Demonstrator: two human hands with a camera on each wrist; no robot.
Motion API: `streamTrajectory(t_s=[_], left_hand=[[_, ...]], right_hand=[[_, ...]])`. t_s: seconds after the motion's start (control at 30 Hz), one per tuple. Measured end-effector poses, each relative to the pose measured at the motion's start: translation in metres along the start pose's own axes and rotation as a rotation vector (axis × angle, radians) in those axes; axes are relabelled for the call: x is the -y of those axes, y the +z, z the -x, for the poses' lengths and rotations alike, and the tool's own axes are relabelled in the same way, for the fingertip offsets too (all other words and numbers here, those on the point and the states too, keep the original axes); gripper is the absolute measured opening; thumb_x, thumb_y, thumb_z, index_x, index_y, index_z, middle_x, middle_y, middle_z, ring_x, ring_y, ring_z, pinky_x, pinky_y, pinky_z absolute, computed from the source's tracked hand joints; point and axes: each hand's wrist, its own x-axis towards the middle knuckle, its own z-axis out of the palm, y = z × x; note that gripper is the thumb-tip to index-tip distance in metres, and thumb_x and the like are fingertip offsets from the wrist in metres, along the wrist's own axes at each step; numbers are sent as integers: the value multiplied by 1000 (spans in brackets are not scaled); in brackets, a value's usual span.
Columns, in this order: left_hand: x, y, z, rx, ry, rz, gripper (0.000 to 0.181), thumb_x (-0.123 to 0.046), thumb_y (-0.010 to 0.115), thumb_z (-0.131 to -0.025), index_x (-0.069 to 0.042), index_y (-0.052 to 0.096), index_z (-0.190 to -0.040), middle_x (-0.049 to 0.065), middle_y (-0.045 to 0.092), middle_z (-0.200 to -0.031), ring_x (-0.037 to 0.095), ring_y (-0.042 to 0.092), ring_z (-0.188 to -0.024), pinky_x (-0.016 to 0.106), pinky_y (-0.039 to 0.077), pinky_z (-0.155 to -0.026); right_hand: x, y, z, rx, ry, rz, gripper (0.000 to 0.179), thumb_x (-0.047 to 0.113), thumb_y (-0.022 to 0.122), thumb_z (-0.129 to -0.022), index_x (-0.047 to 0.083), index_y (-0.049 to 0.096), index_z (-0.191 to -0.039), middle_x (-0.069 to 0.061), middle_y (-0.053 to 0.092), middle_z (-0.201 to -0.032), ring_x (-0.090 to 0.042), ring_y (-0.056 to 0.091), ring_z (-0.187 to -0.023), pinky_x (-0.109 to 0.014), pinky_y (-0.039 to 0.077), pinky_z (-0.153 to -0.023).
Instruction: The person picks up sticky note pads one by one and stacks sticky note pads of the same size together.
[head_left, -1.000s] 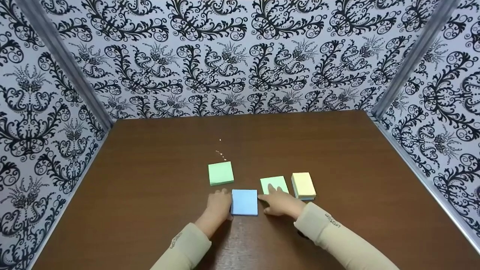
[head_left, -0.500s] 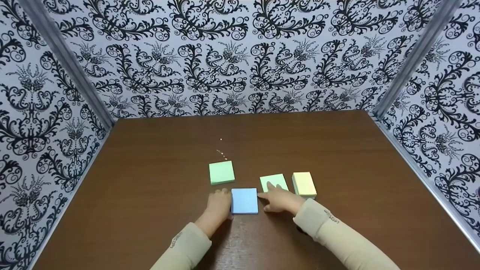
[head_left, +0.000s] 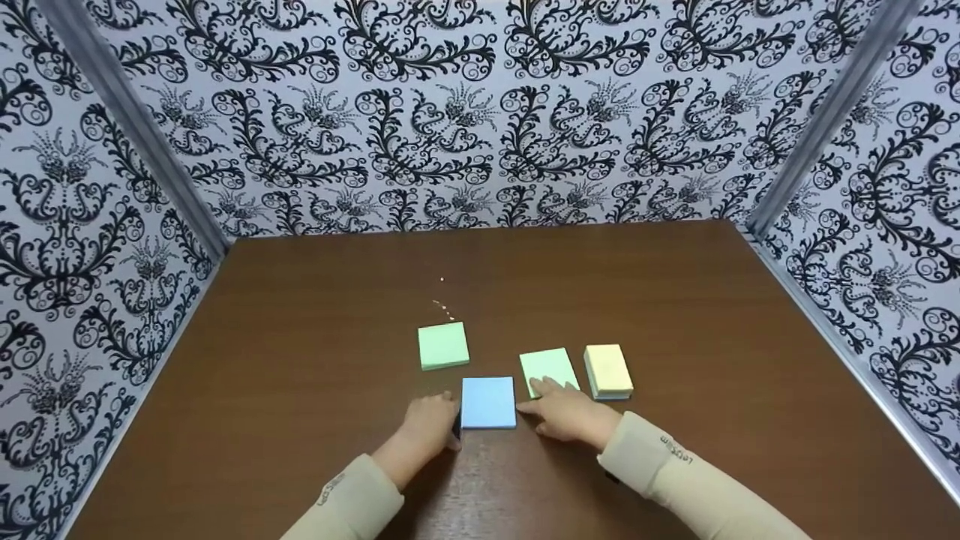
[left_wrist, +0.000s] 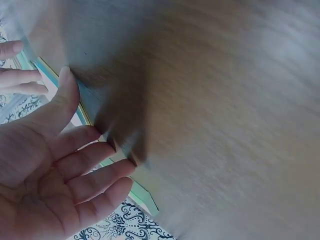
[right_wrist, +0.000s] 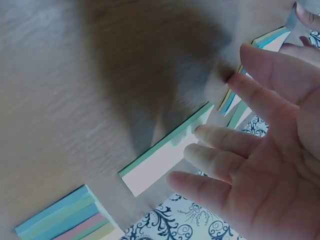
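Note:
A blue sticky note pad (head_left: 488, 403) lies flat between the two hands; its edge shows a thin yellow layer in the left wrist view. My left hand (head_left: 430, 426) rests at the pad's left side, fingers loosely bent and thumb near its edge. My right hand (head_left: 568, 411) has a fingertip at or close to the pad's right edge; I cannot tell if it touches. Other extended fingers of that hand reach over a pale green sticky note pad (head_left: 549, 365), covering its near part. Neither hand grips anything.
Another green pad (head_left: 443, 346) lies farther back on the left. A taller stack with a yellow top (head_left: 608, 369) and layers of several colours stands at right. Small pale specks (head_left: 444, 307) dot the brown table (head_left: 315, 315). Patterned walls (head_left: 465, 135) enclose it.
My left hand has drawn back slightly towards me and to the left. My right hand has also slid a little nearer, uncovering more of the green pad. The pads stay in place.

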Motion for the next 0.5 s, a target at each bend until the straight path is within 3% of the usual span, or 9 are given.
streamTrajectory(t_s=[0.27, 0.5], left_hand=[[-6, -3, 2, 17, -16, 26, 57, -44, 83, -54, -7, 68, -95, 17, 62, -113, 27, 65, -75, 35, 53, -60], [-8, -5, 1, 23, -6, 48, 52, -36, 88, -50, -7, 69, -89, 17, 64, -110, 26, 64, -70, 34, 53, -57]], right_hand=[[-5, 0, -1, -16, -27, -15, 39, 13, 59, -89, 16, 55, -128, -16, 34, -144, -33, 28, -134, -50, 26, -105], [-4, -1, -1, -29, -24, -16, 38, 14, 60, -88, 14, 56, -126, -16, 36, -142, -33, 29, -134, -51, 27, -105]])
